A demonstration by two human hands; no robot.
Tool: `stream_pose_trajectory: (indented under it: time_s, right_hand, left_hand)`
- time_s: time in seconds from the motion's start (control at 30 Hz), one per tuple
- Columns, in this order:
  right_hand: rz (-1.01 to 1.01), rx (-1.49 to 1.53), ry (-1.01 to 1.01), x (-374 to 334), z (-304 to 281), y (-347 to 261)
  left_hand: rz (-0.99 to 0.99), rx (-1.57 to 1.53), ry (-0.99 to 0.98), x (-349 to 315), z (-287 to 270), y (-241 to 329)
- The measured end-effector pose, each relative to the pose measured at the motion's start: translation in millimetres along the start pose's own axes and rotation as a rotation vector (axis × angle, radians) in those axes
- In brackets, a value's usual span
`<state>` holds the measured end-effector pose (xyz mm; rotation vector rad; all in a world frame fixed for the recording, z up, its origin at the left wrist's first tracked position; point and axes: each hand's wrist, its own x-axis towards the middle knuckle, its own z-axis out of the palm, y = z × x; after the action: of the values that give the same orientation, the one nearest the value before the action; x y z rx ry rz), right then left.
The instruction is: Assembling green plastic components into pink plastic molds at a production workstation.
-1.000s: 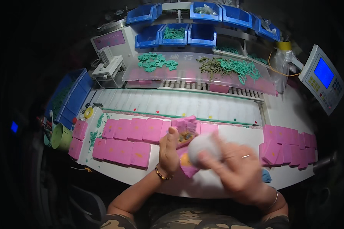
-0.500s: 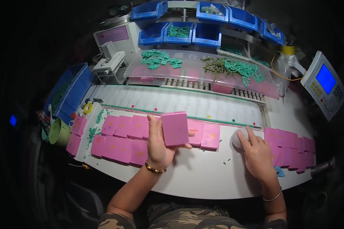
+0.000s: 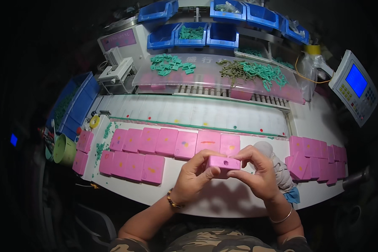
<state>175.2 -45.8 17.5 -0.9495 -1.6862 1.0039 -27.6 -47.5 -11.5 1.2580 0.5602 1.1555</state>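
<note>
Both hands hold a pink rubber mould [image 3: 217, 162] above the near part of the white table, its narrow side with a round dark hole facing me. My left hand [image 3: 193, 174] grips its left end between thumb and fingers. My right hand [image 3: 258, 172] pinches the right end with thumb and forefinger. Just beyond and right of the right hand lies a pale cloth pouch [image 3: 263, 148] with a wrinkled tail [image 3: 281, 170]. Two rows of pink moulds [image 3: 169, 140] lie flat behind and left of my hands, several with small coloured marks.
More pink moulds [image 3: 311, 157] are grouped at the right. Beyond stretches a white panel [image 3: 172, 110] with coloured dots. Behind it, a clear shelf [image 3: 206, 71] carries green and olive pieces under blue bins [image 3: 222, 35]. A control panel [image 3: 355, 88] stands right, a green cup [image 3: 65, 150] left.
My right hand has left the cloth pouch and moved left onto the mould. The left hand has lowered and tipped the mould, so its holed side now faces me.
</note>
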Motion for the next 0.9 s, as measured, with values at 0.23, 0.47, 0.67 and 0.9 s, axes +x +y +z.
stream_pose_trajectory:
  time_s: [0.23, 0.47, 0.67, 0.9]
  right_hand:
    - [-0.082, 0.415, -0.277, 5, -11, 0]
    - [0.058, -0.189, 0.049, 12, -2, 5]
    - [-0.118, -0.334, -0.347, 14, 41, -5]
    - [-0.321, -0.454, -0.489, 35, 120, 5]
  left_hand:
    - [-0.228, -0.273, -0.478, 6, -28, 25]
    - [-0.528, 0.163, 0.074, 42, -67, 60]
    - [-0.013, 1.349, 0.661, 65, -227, 32]
    - [-0.046, 1.544, 0.688, 76, -259, 25]
